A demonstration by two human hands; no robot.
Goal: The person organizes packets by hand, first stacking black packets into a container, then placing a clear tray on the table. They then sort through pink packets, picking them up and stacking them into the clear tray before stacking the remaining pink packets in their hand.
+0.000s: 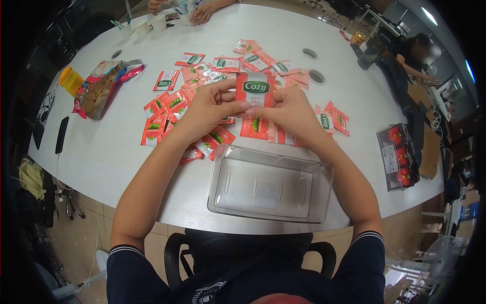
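Between my two hands a red and white Cozy packet (255, 87) is held upright, its printed front facing me. The fingers and thumb of my left hand (210, 109) grip its left side and lower edge. My right hand (293, 112) pinches the lower right side. Under and around my hands, many similar packets (153, 129) lie in a loose, overlapping pile on the white table (172, 200). Close to me, below the hands, a clear plastic bin (268, 185) stands between my forearms, with no packets visible inside.
An open snack bag (101, 93) and a yellow cup (71, 80) are at the left, near a black phone (62, 134). A clear box of red packs (398, 157) stands at the right. Another person's hands (201, 14) are near white cups (158, 22) at the far edge.
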